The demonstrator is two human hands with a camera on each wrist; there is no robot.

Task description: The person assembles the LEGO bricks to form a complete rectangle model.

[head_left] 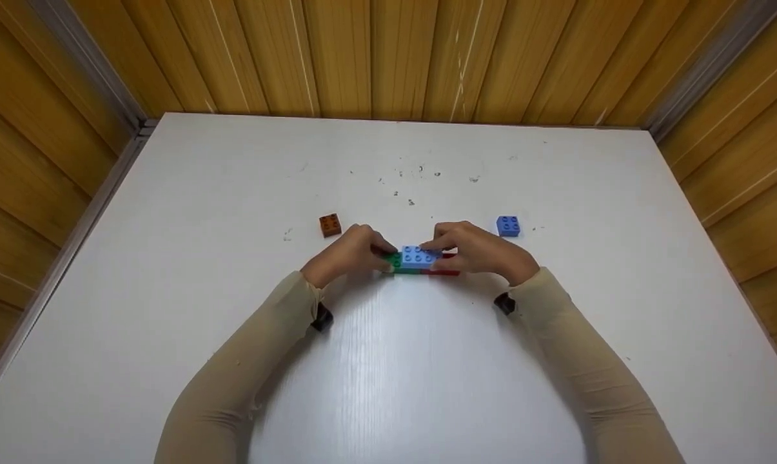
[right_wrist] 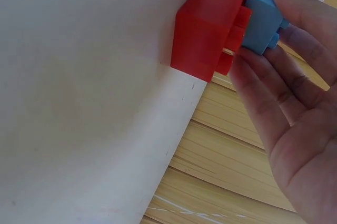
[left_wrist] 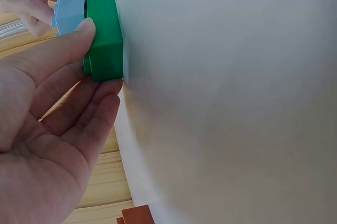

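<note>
A green toy building brick (left_wrist: 105, 37) and a red one (right_wrist: 202, 40) stand end to end on the white table. Across their tops lies a longer light blue brick (head_left: 414, 259), with a thin dark gap under it in both wrist views. My left hand (head_left: 354, 252) holds the green brick by its left end, thumb on the near side and fingers on the far side. The light blue brick is pinched between thumb and fingers of my right hand (head_left: 481, 250). Studs show at the red brick's free right end.
A small brown brick (head_left: 330, 225) lies on the white table (head_left: 388, 361) beyond my left hand. Beyond my right hand is a small blue brick (head_left: 508, 225). Dark marks dot the tabletop farther back, and wood-look panels (head_left: 401, 58) rise behind it.
</note>
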